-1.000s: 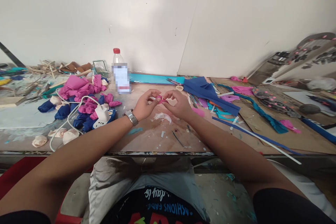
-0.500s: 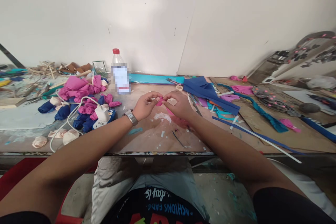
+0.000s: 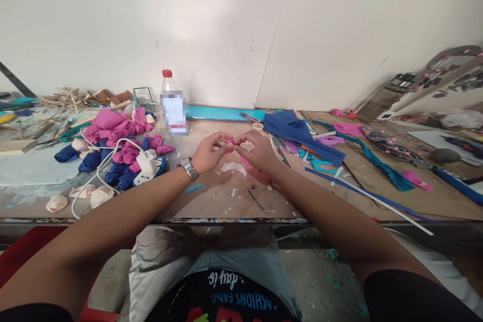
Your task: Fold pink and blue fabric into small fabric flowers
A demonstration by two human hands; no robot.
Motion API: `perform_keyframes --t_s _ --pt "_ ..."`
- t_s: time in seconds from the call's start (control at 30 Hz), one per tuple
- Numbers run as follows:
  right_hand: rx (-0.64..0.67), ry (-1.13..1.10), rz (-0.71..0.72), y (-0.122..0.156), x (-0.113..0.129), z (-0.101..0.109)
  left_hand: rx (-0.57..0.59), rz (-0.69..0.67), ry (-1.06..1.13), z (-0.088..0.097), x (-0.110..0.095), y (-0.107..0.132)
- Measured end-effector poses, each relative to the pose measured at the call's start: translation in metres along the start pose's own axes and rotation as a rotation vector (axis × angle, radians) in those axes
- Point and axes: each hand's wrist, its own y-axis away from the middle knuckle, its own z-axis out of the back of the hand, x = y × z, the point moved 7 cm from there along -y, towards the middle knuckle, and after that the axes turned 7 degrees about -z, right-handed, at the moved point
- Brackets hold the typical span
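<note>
A small pink rolled paper flower [image 3: 230,143] is pinched between the fingertips of both hands over the middle of the table. My left hand [image 3: 212,151], with a metal watch on the wrist, is closed on its left side. On its right side, the thumb and forefinger of my right hand [image 3: 256,149] are closed too. A pink strip [image 3: 246,161] shows under my right hand and is partly hidden by it. Below the hands a white smear [image 3: 234,168] marks the brown tabletop [image 3: 211,201].
Pink paper flowers [image 3: 109,123] and dark blue ones [image 3: 90,161] pile up at left around a white charger and cable [image 3: 146,162]. A red-capped bottle [image 3: 169,80] stands behind. Blue sheets [image 3: 302,136], a white strip [image 3: 392,207] and a teal twisted strip [image 3: 385,166] lie at right.
The pink flower has turned slightly between my fingertips, and its ruffled top shows more. Both hands stay in nearly the same place.
</note>
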Motion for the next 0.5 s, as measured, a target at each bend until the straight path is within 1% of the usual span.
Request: perform_keyframes --t_s 0.1,0.27,0.5 --pt "0.008 0.007 -0.013 0.0001 0.0016 0.0002 -0.012 -0.015 -0.021 0.002 -0.0009 -0.0009" --pt "0.0 0.028 -0.002 -0.0002 0.0026 0.0011 -0.056 -0.046 -0.128 0.0081 -0.0036 -0.0018" --pt "-0.008 0.054 0.055 -0.0005 0.0042 0.0016 -0.015 -0.057 -0.16 0.0056 -0.0046 -0.0014"
